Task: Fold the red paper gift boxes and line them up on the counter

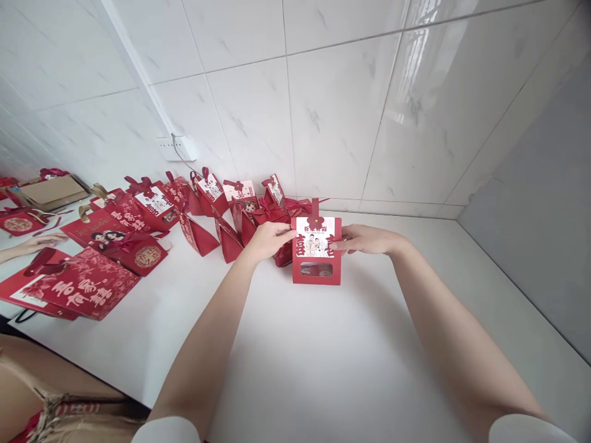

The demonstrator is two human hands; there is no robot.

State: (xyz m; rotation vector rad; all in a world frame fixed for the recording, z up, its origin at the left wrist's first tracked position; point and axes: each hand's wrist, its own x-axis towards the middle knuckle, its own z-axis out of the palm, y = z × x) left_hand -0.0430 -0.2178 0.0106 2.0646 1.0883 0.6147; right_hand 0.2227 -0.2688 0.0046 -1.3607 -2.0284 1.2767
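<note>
A red gift box (317,271) with a white printed label, a flower tag on top and a small window low on its front stands upright on the white table (323,351). My left hand (272,239) grips its upper left edge. On the opposite side, my right hand (369,239) pinches the upper right edge, its fingertips over the label. Small red boxes (231,237) with ribbons and tags stand close behind and left of my left hand.
Larger red gift bags (99,283) lie and lean at the left. Another person's hand (44,242) rests among them. A cardboard box (55,189) sits at the far left. Behind the table rises a tiled wall (332,117) with a socket (178,149) and a cable.
</note>
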